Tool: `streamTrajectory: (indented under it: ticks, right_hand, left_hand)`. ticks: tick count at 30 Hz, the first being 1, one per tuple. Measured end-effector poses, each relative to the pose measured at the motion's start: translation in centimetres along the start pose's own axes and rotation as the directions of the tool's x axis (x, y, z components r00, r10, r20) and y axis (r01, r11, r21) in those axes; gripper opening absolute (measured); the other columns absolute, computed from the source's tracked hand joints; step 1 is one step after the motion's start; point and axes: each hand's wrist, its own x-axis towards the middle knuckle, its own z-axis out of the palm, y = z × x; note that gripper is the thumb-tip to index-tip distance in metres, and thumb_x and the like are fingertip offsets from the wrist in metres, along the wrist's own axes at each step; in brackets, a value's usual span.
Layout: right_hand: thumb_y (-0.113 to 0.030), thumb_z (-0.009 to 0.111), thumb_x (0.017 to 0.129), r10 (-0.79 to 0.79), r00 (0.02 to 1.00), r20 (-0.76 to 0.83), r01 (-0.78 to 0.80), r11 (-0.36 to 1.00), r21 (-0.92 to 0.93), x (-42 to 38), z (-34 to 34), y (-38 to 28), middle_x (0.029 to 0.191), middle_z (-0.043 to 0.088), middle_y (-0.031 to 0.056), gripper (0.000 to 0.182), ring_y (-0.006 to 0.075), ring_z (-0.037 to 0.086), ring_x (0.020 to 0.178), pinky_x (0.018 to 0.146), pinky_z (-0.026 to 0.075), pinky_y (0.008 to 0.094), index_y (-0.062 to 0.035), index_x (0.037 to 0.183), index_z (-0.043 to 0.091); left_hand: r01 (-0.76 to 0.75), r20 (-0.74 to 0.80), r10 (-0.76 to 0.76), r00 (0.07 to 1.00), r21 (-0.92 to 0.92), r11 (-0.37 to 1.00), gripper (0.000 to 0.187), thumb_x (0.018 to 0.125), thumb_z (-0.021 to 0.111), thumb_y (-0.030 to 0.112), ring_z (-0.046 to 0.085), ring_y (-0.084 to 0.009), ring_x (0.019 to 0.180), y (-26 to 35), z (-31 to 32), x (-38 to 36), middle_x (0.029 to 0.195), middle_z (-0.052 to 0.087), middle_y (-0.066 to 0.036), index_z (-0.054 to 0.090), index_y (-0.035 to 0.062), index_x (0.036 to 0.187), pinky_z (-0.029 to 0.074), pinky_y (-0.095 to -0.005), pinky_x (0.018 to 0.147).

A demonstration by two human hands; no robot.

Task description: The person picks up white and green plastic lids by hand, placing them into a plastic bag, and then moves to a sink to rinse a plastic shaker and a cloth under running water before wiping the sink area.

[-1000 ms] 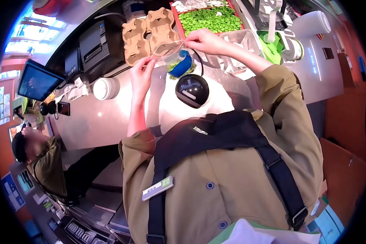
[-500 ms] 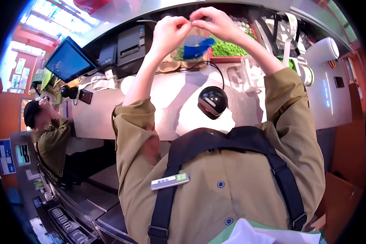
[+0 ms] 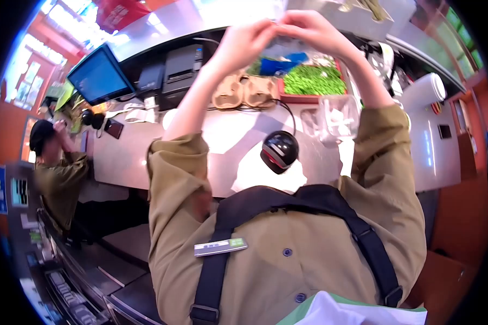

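At the counter's far side, my left hand (image 3: 248, 43) and my right hand (image 3: 312, 30) meet with their fingertips pinched together. Beneath them hangs a clear plastic bag with a blue part (image 3: 283, 63), which both hands appear to grip at its top; the exact edge between the fingers is hidden. Brown cardboard cup carriers (image 3: 229, 93) lie below the left hand. Under the right forearm is a red tray (image 3: 305, 99) filled with small green items (image 3: 314, 81). A black, rounded device with a cable (image 3: 280, 151) stands on the counter nearer my chest.
Clear plastic containers (image 3: 339, 116) stand beside my right forearm. A large white cylinder (image 3: 429, 86) lies at the right. Leftward are a black printer (image 3: 181, 65) and a tilted monitor (image 3: 100, 73). A co-worker (image 3: 62, 173) with a raised hand is at the far left.
My hands have moved slightly right, and the bag has shifted right and away with them. More of the cup carriers and green items now shows. The view has tilted a little.
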Motion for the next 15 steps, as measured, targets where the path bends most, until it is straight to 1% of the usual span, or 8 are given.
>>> streamTrajectory:
  ticks: [1, 2, 3, 5, 7, 8, 12, 15]
  right_hand:
    - [-0.026, 0.059, 0.083, -0.061, 0.998, -0.021, 0.061, 0.998, 0.003, -0.1, -0.2, -0.3, 0.072, 0.061, 0.0025, 0.025, 0.0079, 0.055, 0.066, 0.059, 0.045, 0.0235, -0.0015, 0.087, 0.062]
    - [-0.027, 0.060, 0.084, -0.037, 0.999, -0.019, 0.038, 0.996, 0.085, -0.4, 0.0, -0.4, 0.074, 0.060, -0.0008, 0.026, 0.0067, 0.054, 0.069, 0.062, 0.045, 0.0231, -0.0005, 0.086, 0.062]
    - [-0.021, 0.059, 0.084, 0.015, 0.999, -0.042, -0.008, 0.988, 0.156, -0.8, 0.4, -1.9, 0.077, 0.060, -0.0003, 0.021, 0.0068, 0.054, 0.072, 0.066, 0.045, 0.0222, -0.0007, 0.086, 0.062]
    - [-0.013, 0.058, 0.084, 0.024, 0.999, -0.036, -0.017, 0.982, 0.187, -1.0, 0.4, -2.1, 0.083, 0.059, 0.0007, 0.012, 0.0071, 0.053, 0.078, 0.072, 0.043, 0.0212, -0.0010, 0.085, 0.059]
    - [-0.011, 0.057, 0.084, 0.063, 0.997, -0.051, -0.052, 0.981, 0.187, -1.6, 0.4, -2.2, 0.080, 0.057, -0.0015, 0.011, 0.0055, 0.051, 0.075, 0.069, 0.041, 0.0197, -0.0001, 0.086, 0.057]
    - [-0.010, 0.056, 0.084, 0.092, 0.993, -0.070, -0.080, 0.983, 0.163, -1.7, 0.6, -2.1, 0.077, 0.057, -0.0017, 0.011, 0.0046, 0.049, 0.074, 0.066, 0.040, 0.0190, 0.0006, 0.084, 0.057]
    - [-0.009, 0.056, 0.083, 0.024, 0.991, -0.135, -0.021, 1.000, 0.024, -2.1, 1.5, -3.5, 0.072, 0.054, -0.0011, 0.009, 0.0069, 0.045, 0.068, 0.065, 0.037, 0.0212, -0.0001, 0.081, 0.055]
    - [-0.009, 0.055, 0.083, -0.011, 0.987, -0.160, 0.000, 0.998, -0.070, -2.0, 2.1, -4.2, 0.072, 0.052, -0.0008, 0.010, 0.0071, 0.044, 0.067, 0.064, 0.036, 0.0219, 0.0001, 0.080, 0.054]
  left_hand:
    - [-0.007, -0.020, 0.008, 1.000, 0.046, 0.999, 0.015, 0.085, 0.052, 0.014, 0.055, -0.0140, 0.061, -0.1, 0.6, 0.0, 0.066, 0.059, -0.010, 0.061, 0.0017, 0.086, 0.044, -0.0293, 0.056]
    - [-0.159, -0.096, 0.163, 0.982, 0.050, 0.986, 0.011, 0.081, 0.055, 0.010, 0.059, -0.0195, 0.065, -0.3, 1.1, -0.1, 0.071, 0.060, -0.013, 0.062, 0.0029, 0.086, 0.047, -0.0312, 0.059]
    - [-0.227, -0.135, 0.253, 0.958, 0.178, 0.957, 0.012, 0.072, 0.059, 0.005, 0.060, -0.0262, 0.067, -1.3, 1.7, 0.0, 0.074, 0.060, -0.013, 0.063, 0.0050, 0.084, 0.047, -0.0342, 0.062]
    - [-0.260, -0.203, 0.315, 0.927, 0.256, 0.931, 0.007, 0.062, 0.060, 0.007, 0.056, -0.0330, 0.070, -0.7, 1.7, -0.3, 0.070, 0.058, -0.014, 0.058, 0.0045, 0.068, 0.045, -0.0414, 0.063]
    - [-0.215, -0.235, 0.252, 0.939, 0.172, 0.961, 0.010, 0.068, 0.060, 0.012, 0.053, -0.0318, 0.070, -0.3, 2.1, -0.6, 0.066, 0.056, -0.012, 0.055, 0.0044, 0.064, 0.044, -0.0410, 0.066]
    - [-0.172, -0.247, 0.206, 0.947, 0.154, 0.973, 0.008, 0.069, 0.062, 0.009, 0.052, -0.0313, 0.068, 0.0, 2.2, -0.8, 0.064, 0.054, -0.012, 0.056, 0.0048, 0.066, 0.043, -0.0388, 0.062]
    - [-0.171, -0.305, 0.170, 0.937, 0.023, 0.985, 0.014, 0.075, 0.061, 0.012, 0.051, -0.0287, 0.067, 0.7, 1.9, -1.7, 0.064, 0.053, -0.011, 0.055, 0.0027, 0.067, 0.042, -0.0375, 0.060]
    - [-0.163, -0.335, 0.162, 0.928, 0.025, 0.986, 0.016, 0.075, 0.061, 0.013, 0.049, -0.0285, 0.066, 1.1, 1.8, -2.3, 0.063, 0.053, -0.010, 0.053, 0.0027, 0.066, 0.041, -0.0377, 0.059]
